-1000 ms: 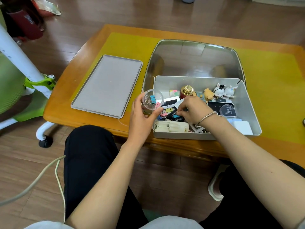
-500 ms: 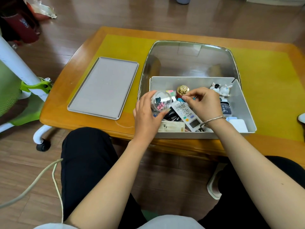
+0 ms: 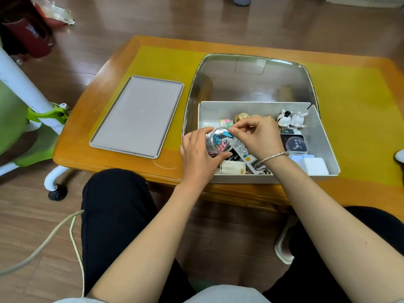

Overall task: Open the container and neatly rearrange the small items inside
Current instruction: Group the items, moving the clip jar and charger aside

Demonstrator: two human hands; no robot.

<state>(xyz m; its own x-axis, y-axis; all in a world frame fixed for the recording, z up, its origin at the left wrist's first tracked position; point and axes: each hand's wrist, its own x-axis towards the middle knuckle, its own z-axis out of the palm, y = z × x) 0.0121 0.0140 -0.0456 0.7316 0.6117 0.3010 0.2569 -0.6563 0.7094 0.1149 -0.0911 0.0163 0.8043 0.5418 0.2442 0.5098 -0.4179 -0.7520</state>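
Left hand point(image 3: 196, 156) grips one clear jar point(image 3: 219, 139); right hand point(image 3: 258, 134) pinches one clip point(image 3: 229, 133).

L hand point(image 3: 197, 153) curled, gripping; R hand point(image 3: 256, 133) fingers bent, pinching w/ thumb; forearms converge.

Your forearms are bare, no sleeves in view. There's a thin silver bangle point(image 3: 273, 158) on your right wrist; your left wrist has nothing on it. You're in black trousers point(image 3: 113, 215), with a pale grey top's hem point(image 3: 218, 296) showing at the bottom edge.
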